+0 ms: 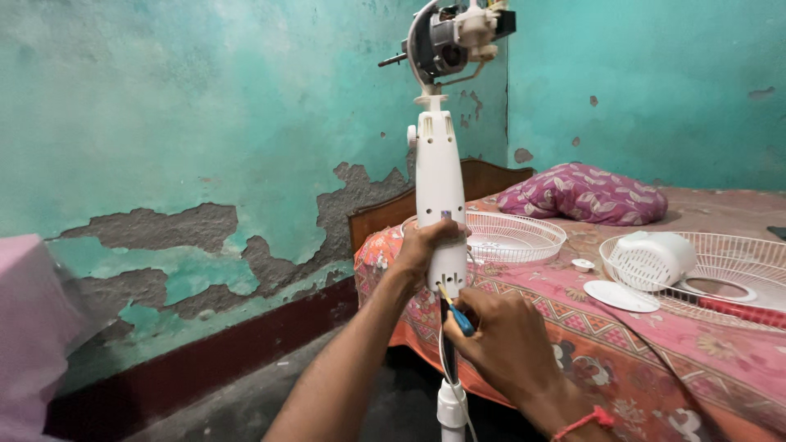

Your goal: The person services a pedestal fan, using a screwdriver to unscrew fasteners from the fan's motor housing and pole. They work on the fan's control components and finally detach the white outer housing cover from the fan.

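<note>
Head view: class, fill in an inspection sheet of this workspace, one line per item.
Surface: bed with patterned pink cover.
Job's things: white fan stand housing, upright, bare motor on top; blue-handled screwdriver at its lower end.
Clutter: two white fan grilles, white motor cover, white disc, small cap, pillow.
Grippers: left hand grips housing; right hand holds screwdriver.
Cables: white cord beside pole.
Surroundings: peeling teal wall, pink cloth at left.

Two hands, one fan stand, one screwdriver, two wire fan guards, one motor cover, one pillow.
</note>
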